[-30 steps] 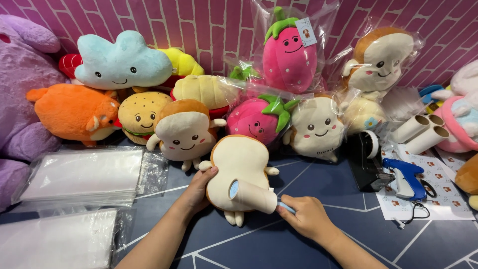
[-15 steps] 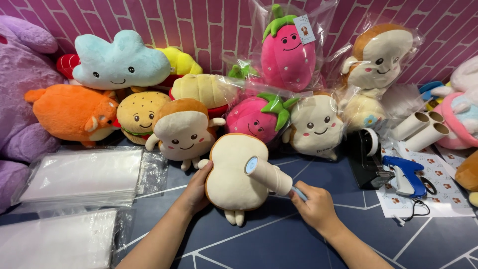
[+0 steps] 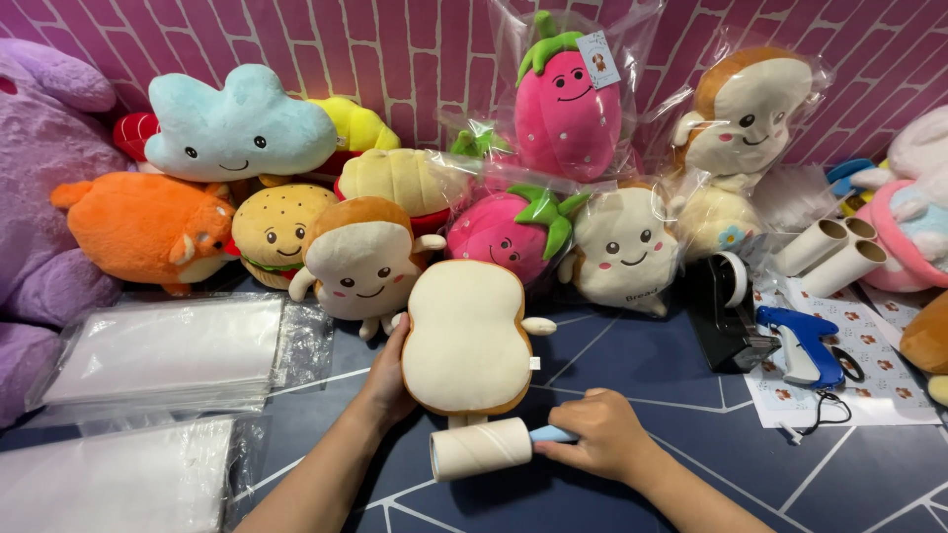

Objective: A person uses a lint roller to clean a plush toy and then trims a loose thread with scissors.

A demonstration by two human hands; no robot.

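behind the dark blue work surface (image 3: 652, 375) with pale geometric lines runs a magenta brick-pattern wall (image 3: 395, 49), against which a row of plush toys leans so that each face shows forward: purple plush (image 3: 39, 217) at far left, orange animal plush (image 3: 138, 227), blue cloud plush (image 3: 237, 123), bagged strawberry plush (image 3: 568, 104) and bagged toast plush (image 3: 746, 104). stacks of clear plastic bags (image 3: 163, 350) lie flat at left, near the left arm; a blue tagging gun (image 3: 805, 345) and spare paper rolls (image 3: 829, 252) lie at right. at centre the cream toast-shaped plush (image 3: 466, 341) lies back side up, plain and faceless, brown crust edging visible, stubby arm out to its right. left hand (image 3: 390, 380) cups its left edge, fingers partly curled, seemingly steadying it flat. right hand (image 3: 602, 434) is closed around the blue handle of a lint roller (image 3: 484, 449), whose white barrel lies just below the plush's lower edge, touching or nearly so.
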